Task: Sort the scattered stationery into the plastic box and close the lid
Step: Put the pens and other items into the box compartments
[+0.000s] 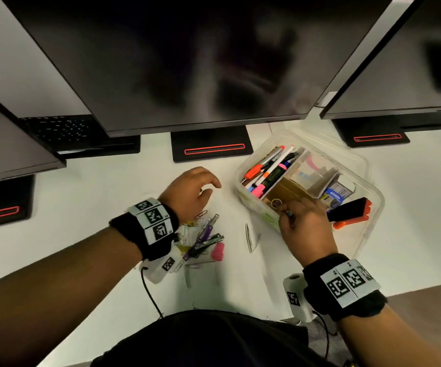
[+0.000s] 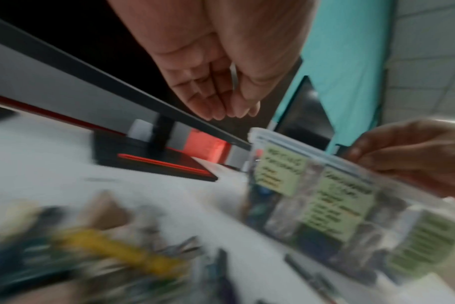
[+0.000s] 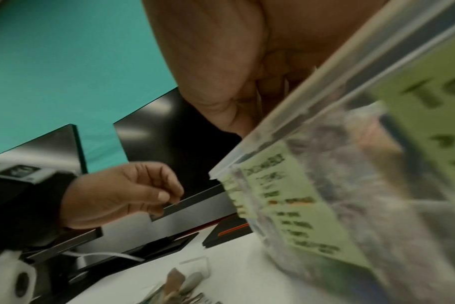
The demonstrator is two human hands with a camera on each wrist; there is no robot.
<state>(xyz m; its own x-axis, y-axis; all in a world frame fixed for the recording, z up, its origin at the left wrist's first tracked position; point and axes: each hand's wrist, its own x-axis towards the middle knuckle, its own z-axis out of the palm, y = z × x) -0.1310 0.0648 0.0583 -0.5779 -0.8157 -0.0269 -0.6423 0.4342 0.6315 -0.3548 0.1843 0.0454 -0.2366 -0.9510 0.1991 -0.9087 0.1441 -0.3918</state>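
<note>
The clear plastic box (image 1: 256, 207) stands open to the right of centre, with green labels on its near wall (image 2: 325, 185) (image 3: 312, 205). Several pens and markers (image 1: 269, 168) fill its left compartment, and an orange and black stapler (image 1: 349, 211) lies at its right. My right hand (image 1: 288, 215) is at the box's near rim and pinches a small metal clip; thin wire shows between its fingers (image 3: 285, 84). My left hand (image 1: 211, 188) (image 3: 143, 191) hovers with loosely curled fingers above a loose pile of paper clips and pens (image 1: 203, 234). Beside the pile lies a pink eraser (image 1: 218, 251).
A slim white item (image 1: 250, 237) lies on the white desk between the pile and the box. A small clear case (image 1: 201, 272) sits near the desk's front edge. Three monitors overhang the back, and their black stands (image 1: 211, 147) are close behind the box.
</note>
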